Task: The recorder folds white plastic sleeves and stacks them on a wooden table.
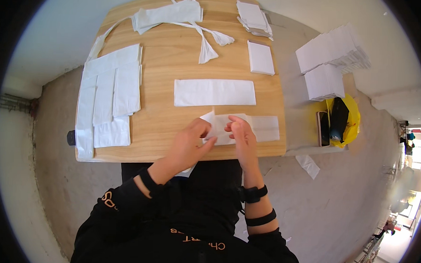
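A long white folded sheet, thin and soft like plastic film (265, 128), lies near the table's front edge. My left hand (191, 139) is closed on its left end, which is lifted and turned up between thumb and fingers. Just over the sheet's middle hangs my right hand (244, 141), its fingers loosely bent and apart with nothing seen in them. A second white strip (215, 93) lies flat right behind this sheet. Part of the held end is hidden by my left fingers.
Overlapping white sheets (112, 96) cover the wooden table's left side. A tied white bundle (168, 14) lies at the back, with white packs (261, 58) at the right. Beyond stand stacked white boxes (323, 82), a phone (323, 129) and a yellow bag (353, 121).
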Available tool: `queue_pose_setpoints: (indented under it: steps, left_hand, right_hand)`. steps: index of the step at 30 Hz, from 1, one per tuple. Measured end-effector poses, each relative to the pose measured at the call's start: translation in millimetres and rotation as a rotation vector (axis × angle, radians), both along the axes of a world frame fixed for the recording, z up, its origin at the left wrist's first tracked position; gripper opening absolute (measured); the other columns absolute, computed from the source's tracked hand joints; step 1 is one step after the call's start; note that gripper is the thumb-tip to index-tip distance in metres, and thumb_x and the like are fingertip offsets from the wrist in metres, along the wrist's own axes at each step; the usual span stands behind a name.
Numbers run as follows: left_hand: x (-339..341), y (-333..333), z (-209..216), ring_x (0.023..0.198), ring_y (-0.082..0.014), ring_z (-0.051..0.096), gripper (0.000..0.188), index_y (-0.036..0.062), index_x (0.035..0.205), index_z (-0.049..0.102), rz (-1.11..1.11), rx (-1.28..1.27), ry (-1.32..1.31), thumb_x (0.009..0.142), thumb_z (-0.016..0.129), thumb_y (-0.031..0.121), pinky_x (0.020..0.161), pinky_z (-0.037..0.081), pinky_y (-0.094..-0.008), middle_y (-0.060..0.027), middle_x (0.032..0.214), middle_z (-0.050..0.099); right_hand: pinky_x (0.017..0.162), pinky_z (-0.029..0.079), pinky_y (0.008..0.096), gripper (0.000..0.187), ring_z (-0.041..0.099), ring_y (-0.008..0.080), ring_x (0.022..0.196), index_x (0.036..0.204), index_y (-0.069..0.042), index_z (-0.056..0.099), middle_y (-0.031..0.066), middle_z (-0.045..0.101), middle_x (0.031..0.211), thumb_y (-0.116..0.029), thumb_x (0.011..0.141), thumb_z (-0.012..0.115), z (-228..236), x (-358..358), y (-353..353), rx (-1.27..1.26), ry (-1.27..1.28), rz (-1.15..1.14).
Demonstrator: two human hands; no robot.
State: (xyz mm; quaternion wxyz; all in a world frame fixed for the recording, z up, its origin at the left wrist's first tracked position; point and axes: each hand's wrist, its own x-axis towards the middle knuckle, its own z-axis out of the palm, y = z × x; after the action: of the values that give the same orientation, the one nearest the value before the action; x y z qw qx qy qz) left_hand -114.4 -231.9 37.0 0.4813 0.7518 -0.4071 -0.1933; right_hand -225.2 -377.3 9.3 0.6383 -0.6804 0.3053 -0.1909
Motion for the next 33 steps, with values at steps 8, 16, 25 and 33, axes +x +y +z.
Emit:
queue_pose_setpoints:
  steps: [8, 16, 25, 33]
  left_hand:
    - [-22.1, -19.9, -21.0, 0.102, -0.0358, 0.06, 0.035, 0.0046, 0.115, 0.057, -0.208, 0.068, -0.062, 0.083, 0.069, 0.014, 0.083, 0.051, -0.0404, -0.0156, 0.12, 0.056]
    - [-15.7, 14.5, -35.1, 0.132, -0.036, 0.041, 0.059, 0.0021, 0.131, 0.048, -0.352, 0.114, -0.406, 0.079, 0.071, 0.016, 0.106, 0.038, -0.0456, -0.0174, 0.143, 0.041]
    - [-9.5, 14.4, -58.6, 0.145, -0.0314, 0.021, 0.083, -0.0029, 0.144, 0.032, -0.256, 0.365, -0.621, 0.083, 0.065, 0.043, 0.116, 0.019, -0.0462, -0.0179, 0.155, 0.025]
    - [-5.1, 16.8, -59.4, 0.145, -0.0308, 0.02, 0.083, -0.0022, 0.145, 0.031, -0.292, 0.349, -0.642, 0.085, 0.064, 0.045, 0.117, 0.017, -0.0462, -0.0178, 0.155, 0.024]
  right_hand:
    - [0.077, 0.051, 0.0366, 0.041, 0.065, 0.0227, 0.09, 0.123, 0.0, 0.054, 0.014, 0.064, 0.105, -0.021, 0.09, 0.063, -24.8, -10.9, -14.0, 0.009, 0.043, -0.099]
    - [0.077, 0.05, 0.0457, 0.037, 0.064, 0.0409, 0.091, 0.12, -0.002, 0.054, 0.0241, 0.066, 0.1, -0.014, 0.085, 0.061, -31.7, -7.9, -24.4, -0.531, 0.271, -0.139]
    - [0.079, 0.049, 0.0458, 0.04, 0.063, 0.0398, 0.093, 0.123, -0.003, 0.051, 0.0234, 0.066, 0.103, -0.013, 0.085, 0.061, -36.9, -8.5, -26.1, -0.568, 0.362, -0.137]
    - [0.074, 0.049, 0.038, 0.039, 0.06, 0.0261, 0.079, 0.122, -0.005, 0.053, 0.0116, 0.058, 0.09, -0.003, 0.083, 0.061, -32.1, -21.7, -31.8, -0.718, 0.364, -0.159]
